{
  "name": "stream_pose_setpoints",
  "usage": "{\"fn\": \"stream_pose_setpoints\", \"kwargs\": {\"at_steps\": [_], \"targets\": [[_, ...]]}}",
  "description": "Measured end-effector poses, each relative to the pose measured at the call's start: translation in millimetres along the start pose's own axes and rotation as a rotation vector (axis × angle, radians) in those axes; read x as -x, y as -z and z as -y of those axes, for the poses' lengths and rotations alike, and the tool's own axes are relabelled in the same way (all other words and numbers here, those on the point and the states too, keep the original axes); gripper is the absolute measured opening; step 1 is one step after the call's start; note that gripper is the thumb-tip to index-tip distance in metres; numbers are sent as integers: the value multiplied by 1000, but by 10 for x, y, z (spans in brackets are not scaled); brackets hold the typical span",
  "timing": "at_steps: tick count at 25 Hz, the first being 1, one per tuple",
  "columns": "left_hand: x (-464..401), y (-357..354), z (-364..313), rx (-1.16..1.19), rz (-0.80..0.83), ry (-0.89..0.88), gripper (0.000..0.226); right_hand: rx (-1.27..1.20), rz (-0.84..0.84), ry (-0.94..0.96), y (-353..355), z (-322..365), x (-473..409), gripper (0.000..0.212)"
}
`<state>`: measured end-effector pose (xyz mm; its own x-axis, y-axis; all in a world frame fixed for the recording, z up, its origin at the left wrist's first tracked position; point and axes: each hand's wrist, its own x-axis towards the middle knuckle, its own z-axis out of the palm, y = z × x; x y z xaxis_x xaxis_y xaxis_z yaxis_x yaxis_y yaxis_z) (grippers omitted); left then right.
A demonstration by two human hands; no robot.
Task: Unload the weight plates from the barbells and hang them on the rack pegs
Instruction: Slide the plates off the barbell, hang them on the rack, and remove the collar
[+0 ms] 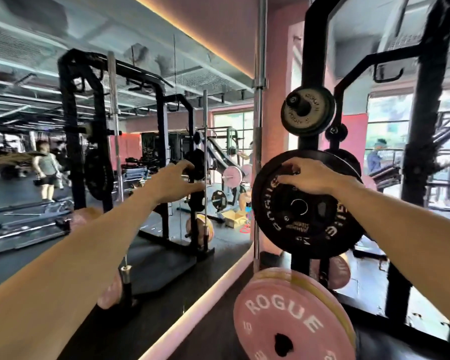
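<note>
Pink wall (276, 74) (mirrored) beside black rack (312, 48).

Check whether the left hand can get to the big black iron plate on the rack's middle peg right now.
Probably yes. The left hand hangs open in mid-air beside the big black iron plate, with nothing between them. Only the right hand grips the plate's top edge, so its left rim looks free.

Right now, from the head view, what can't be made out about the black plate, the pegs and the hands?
- Black plate: its peg is hidden behind it; whether it is fully seated is unclear.
- Right hand: covers the plate's top edge, so its grip there is partly hidden.
- Left hand: whether it touches anything cannot be told.
- Pink plate: cut off by the bottom edge.
- Small plate: lettering too blurred.
</note>
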<state>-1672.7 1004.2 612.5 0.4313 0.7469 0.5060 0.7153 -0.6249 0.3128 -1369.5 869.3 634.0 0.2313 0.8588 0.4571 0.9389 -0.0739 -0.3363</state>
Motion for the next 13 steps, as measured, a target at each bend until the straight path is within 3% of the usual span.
{"fn": "stream_pose_setpoints", "kwargs": {"at_steps": [5, 13], "targets": [[-900, -485, -369, 121, 19, -127, 74, 33, -60, -118, 169, -574, -393, 65], [-2201, -1035, -1098, 220, 17, -307, 79, 167, -178, -268, 630, -1246, -954, 60]]}}
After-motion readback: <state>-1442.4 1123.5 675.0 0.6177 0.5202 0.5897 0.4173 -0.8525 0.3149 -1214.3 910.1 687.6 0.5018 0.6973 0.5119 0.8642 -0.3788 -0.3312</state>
